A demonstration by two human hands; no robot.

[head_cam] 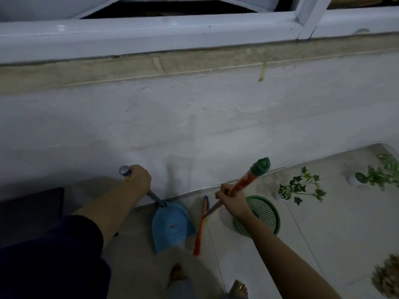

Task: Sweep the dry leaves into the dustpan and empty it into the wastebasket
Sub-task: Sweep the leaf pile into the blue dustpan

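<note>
A white wall [194,117] rises ahead of me. The green wastebasket [264,214] stands on the floor [323,234] just right of the blue dustpan [171,226], which holds one small scrap. My left hand [139,180] grips the dustpan handle; my right hand [232,200] grips the broom [244,182]. A dry leaf [177,275] lies near my feet.

Light blue dustpan [171,226] with grey handle, silver cap. Broom [248,186] handle orange, green-capped; bristle head orange with blue and yellow. Green mesh-patterned wastebasket [264,214]. Green-and-white variegated leaves seen on plant [300,188]. White wall [194,117]. Dark navy sleeve [64,251].
</note>
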